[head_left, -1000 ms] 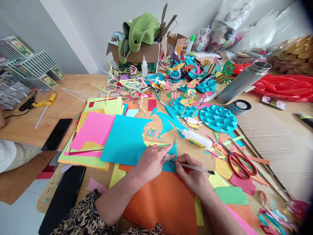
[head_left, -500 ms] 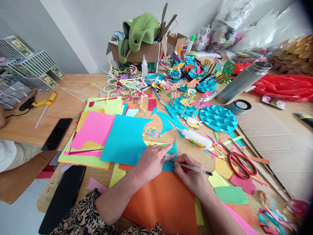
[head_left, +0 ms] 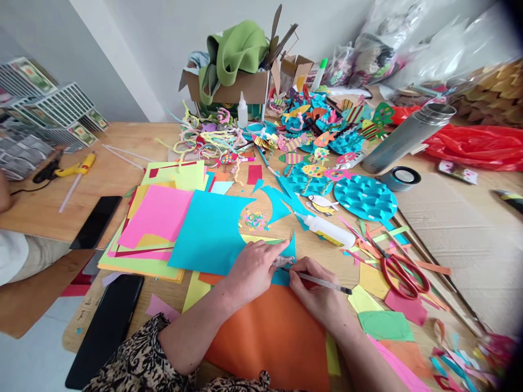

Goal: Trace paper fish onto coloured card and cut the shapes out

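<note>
My left hand (head_left: 254, 268) lies with its fingers spread on a blue sheet (head_left: 208, 231), pressing a small pale fish cutout (head_left: 283, 261) near the sheet's right part. Closed around a thin pen (head_left: 327, 284), my right hand (head_left: 312, 283) rests just right of the cutout, the pen's tip hidden by the fingers. Beneath my forearms is an orange sheet (head_left: 269, 337). Beyond my hands sits a small heap of coloured paper bits (head_left: 254, 219).
A glue bottle (head_left: 330, 232) and red-handled scissors (head_left: 404, 275) lie to the right. Stacked coloured sheets (head_left: 157, 218) and phones (head_left: 107, 326) are left. A metal flask (head_left: 404, 139) leans behind. At the far left, part of a person (head_left: 24, 256) shows.
My right hand and the pen have shifted slightly left. My left hand keeps its place on the cutout.
</note>
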{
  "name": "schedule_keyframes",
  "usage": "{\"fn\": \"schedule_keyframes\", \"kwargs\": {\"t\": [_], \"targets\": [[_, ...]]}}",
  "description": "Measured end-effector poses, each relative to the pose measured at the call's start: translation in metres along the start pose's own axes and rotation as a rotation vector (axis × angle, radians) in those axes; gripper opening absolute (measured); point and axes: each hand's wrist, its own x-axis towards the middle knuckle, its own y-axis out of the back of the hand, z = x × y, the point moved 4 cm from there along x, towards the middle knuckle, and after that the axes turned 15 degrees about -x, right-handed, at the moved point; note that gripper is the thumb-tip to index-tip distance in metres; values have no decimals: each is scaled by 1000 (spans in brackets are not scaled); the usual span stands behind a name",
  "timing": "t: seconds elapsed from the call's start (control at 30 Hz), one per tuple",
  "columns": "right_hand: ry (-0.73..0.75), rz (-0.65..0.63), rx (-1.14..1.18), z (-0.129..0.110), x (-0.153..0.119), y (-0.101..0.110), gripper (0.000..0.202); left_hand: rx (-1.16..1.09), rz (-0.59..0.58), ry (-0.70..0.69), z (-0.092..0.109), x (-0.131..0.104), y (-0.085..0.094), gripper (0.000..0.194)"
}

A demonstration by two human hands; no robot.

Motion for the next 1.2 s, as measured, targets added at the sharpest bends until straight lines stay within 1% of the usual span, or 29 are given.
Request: {"fn": "schedule_keyframes", "kwargs": {"t": [0.6,0.8,0.97,1.2], "targets": [[-4,-31,25,1,-1,-5,15,3,-7,2,-2,0,-1,66],[-20,-36,40,-1,3,-4,15,8,3,-2,-2,0,-1,63],[-45,-34,102,-3,5,-3,16,1,-5,4,-1,0,-2,64],[-105,-83,202,2,7,-6,19,5,4,0,-2,0,-2,63]]}}
